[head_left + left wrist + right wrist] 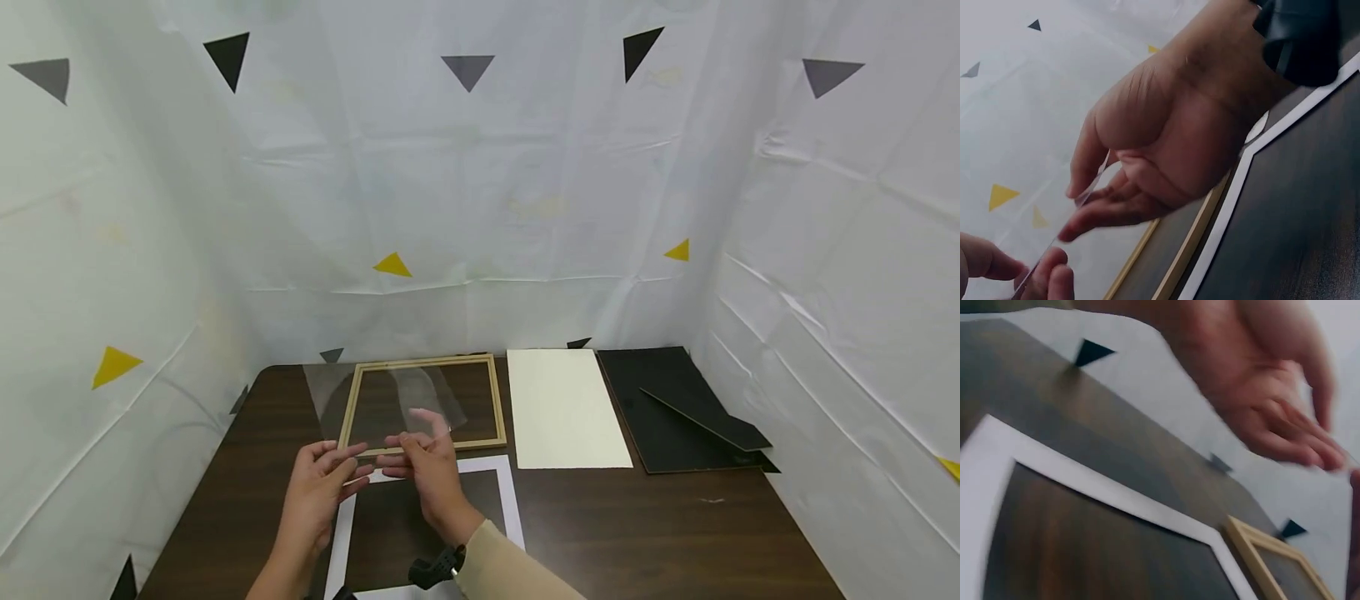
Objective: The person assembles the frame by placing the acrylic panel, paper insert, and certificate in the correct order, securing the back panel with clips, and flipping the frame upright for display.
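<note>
A clear plastic sheet [442, 396] is held up at its near edge, over the wooden frame. My left hand [318, 492] pinches the sheet's left near corner between thumb and fingers. To its right, my right hand [431, 471] holds the same edge, with thumb and fingers on opposite faces. From the left wrist view, the sheet shows nearly edge-on as a thin line between the left fingers [1054, 269] and the right hand [1154, 137]. The light wood frame [498, 408] lies behind the hands. Below them is a white mat border [510, 504], partly hidden by the forearms.
A cream-white board [566, 408] lies right of the frame. Beyond it is a black backing board [652, 408] with a raised flap [720, 421]. The dark wood table [637, 533] is enclosed by white sheeting [480, 192] with printed triangles.
</note>
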A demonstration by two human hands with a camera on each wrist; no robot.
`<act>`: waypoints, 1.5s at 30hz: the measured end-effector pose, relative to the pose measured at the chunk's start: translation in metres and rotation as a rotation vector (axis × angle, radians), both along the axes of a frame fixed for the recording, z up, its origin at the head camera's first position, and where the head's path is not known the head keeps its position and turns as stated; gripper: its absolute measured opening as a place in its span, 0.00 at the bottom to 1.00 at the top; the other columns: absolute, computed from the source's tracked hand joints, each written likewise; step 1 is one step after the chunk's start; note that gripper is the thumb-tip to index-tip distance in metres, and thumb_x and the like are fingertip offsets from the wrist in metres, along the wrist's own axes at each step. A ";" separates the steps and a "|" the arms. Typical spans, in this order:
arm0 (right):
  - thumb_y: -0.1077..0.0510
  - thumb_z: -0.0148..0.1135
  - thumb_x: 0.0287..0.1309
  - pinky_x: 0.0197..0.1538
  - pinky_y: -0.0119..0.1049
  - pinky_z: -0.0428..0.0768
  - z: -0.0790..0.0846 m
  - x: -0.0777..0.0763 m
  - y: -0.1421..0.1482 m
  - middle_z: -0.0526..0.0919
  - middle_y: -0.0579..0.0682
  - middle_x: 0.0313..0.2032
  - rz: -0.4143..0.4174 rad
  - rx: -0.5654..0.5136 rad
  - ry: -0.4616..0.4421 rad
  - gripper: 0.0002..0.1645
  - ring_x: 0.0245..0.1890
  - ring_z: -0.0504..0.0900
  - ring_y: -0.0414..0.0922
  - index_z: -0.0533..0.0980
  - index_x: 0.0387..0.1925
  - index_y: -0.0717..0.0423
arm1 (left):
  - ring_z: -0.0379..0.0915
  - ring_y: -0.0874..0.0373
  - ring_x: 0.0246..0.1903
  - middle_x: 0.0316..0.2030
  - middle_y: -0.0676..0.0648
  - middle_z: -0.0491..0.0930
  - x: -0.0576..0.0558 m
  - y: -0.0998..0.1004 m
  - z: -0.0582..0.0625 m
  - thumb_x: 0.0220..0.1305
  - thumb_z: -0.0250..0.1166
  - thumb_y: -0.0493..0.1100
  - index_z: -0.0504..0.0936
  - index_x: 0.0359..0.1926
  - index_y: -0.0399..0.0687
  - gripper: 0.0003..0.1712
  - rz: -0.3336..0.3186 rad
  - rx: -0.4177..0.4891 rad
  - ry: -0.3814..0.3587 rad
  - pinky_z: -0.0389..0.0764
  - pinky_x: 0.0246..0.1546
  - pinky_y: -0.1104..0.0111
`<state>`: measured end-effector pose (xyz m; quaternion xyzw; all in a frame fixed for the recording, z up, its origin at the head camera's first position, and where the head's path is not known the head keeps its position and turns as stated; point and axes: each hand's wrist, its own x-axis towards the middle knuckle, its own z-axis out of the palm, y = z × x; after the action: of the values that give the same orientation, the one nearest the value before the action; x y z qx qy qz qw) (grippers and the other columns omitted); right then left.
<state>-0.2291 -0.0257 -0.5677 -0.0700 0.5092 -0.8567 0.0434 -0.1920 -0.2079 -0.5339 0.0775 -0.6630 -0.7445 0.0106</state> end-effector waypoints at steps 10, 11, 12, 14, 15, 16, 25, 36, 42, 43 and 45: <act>0.56 0.63 0.80 0.43 0.42 0.92 0.004 -0.023 0.067 0.88 0.69 0.54 0.168 0.173 -0.009 0.29 0.41 0.95 0.55 0.69 0.76 0.44 | 0.93 0.51 0.42 0.53 0.43 0.88 -0.017 -0.005 0.002 0.81 0.63 0.33 0.59 0.67 0.42 0.25 -0.041 0.000 0.019 0.92 0.46 0.62; 0.56 0.63 0.80 0.42 0.41 0.91 0.005 -0.025 0.073 0.88 0.69 0.54 0.176 0.190 -0.009 0.29 0.40 0.95 0.55 0.69 0.76 0.44 | 0.93 0.52 0.42 0.52 0.45 0.89 -0.018 -0.007 0.003 0.81 0.62 0.34 0.59 0.68 0.42 0.25 -0.044 0.003 0.026 0.92 0.45 0.62; 0.56 0.63 0.80 0.41 0.39 0.91 0.006 -0.026 0.078 0.89 0.68 0.53 0.186 0.206 -0.006 0.29 0.39 0.95 0.54 0.68 0.76 0.44 | 0.93 0.52 0.42 0.51 0.46 0.89 -0.020 -0.009 0.004 0.81 0.62 0.34 0.58 0.68 0.41 0.26 -0.048 0.009 0.034 0.92 0.45 0.62; 0.57 0.62 0.80 0.39 0.38 0.89 0.008 -0.030 0.090 0.90 0.64 0.49 0.213 0.227 -0.002 0.28 0.35 0.93 0.51 0.69 0.75 0.45 | 0.93 0.52 0.41 0.49 0.48 0.88 -0.023 -0.013 0.006 0.81 0.63 0.35 0.57 0.69 0.41 0.27 -0.055 0.022 0.041 0.92 0.45 0.62; 0.57 0.61 0.80 0.37 0.37 0.88 0.009 -0.032 0.097 0.90 0.60 0.44 0.228 0.235 -0.001 0.28 0.32 0.92 0.48 0.68 0.75 0.46 | 0.93 0.53 0.41 0.49 0.49 0.88 -0.024 -0.014 0.007 0.81 0.63 0.35 0.56 0.69 0.42 0.28 -0.056 0.033 0.043 0.92 0.45 0.62; 0.57 0.60 0.81 0.36 0.36 0.87 0.010 -0.034 0.104 0.90 0.57 0.40 0.245 0.243 -0.001 0.27 0.30 0.90 0.46 0.69 0.75 0.47 | 0.93 0.54 0.40 0.49 0.49 0.88 -0.025 -0.016 0.007 0.81 0.63 0.36 0.56 0.69 0.43 0.28 -0.055 0.042 0.044 0.92 0.45 0.63; 0.64 0.54 0.77 0.28 0.31 0.75 0.006 -0.045 0.167 0.89 0.45 0.31 0.256 0.327 -0.101 0.20 0.21 0.82 0.39 0.73 0.66 0.52 | 0.93 0.56 0.42 0.47 0.55 0.90 -0.023 -0.031 0.005 0.83 0.63 0.44 0.62 0.71 0.48 0.25 -0.031 0.050 0.037 0.91 0.45 0.66; 0.49 0.66 0.78 0.55 0.50 0.82 0.001 -0.052 0.188 0.89 0.44 0.40 -0.051 0.334 -0.152 0.20 0.50 0.85 0.50 0.78 0.63 0.52 | 0.91 0.56 0.38 0.43 0.53 0.91 -0.030 -0.017 -0.012 0.82 0.65 0.43 0.73 0.69 0.39 0.23 -0.161 -0.169 -0.021 0.87 0.38 0.66; 0.52 0.66 0.78 0.48 0.40 0.85 -0.008 -0.045 0.191 0.88 0.58 0.57 -0.061 0.255 -0.168 0.28 0.56 0.86 0.56 0.71 0.71 0.58 | 0.90 0.57 0.36 0.42 0.47 0.90 -0.032 -0.011 -0.030 0.81 0.64 0.37 0.70 0.65 0.32 0.20 -0.138 -0.127 -0.016 0.89 0.41 0.66; 0.52 0.66 0.79 0.50 0.40 0.86 -0.010 -0.044 0.192 0.87 0.60 0.61 -0.045 0.256 -0.155 0.29 0.57 0.87 0.56 0.69 0.73 0.56 | 0.90 0.57 0.36 0.43 0.45 0.90 -0.033 -0.011 -0.033 0.81 0.63 0.35 0.69 0.66 0.32 0.20 -0.133 -0.104 -0.015 0.89 0.42 0.66; 0.52 0.65 0.80 0.52 0.43 0.87 -0.013 -0.042 0.192 0.84 0.63 0.66 -0.007 0.280 -0.118 0.34 0.58 0.88 0.58 0.65 0.79 0.47 | 0.91 0.57 0.36 0.46 0.40 0.89 -0.035 -0.010 -0.038 0.81 0.62 0.33 0.68 0.66 0.30 0.20 -0.125 -0.074 -0.008 0.90 0.43 0.67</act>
<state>-0.2715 0.1662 -0.5812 -0.0111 0.6206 -0.7800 0.0796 -0.2269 -0.2177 -0.5722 0.0387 -0.6937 -0.7184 -0.0358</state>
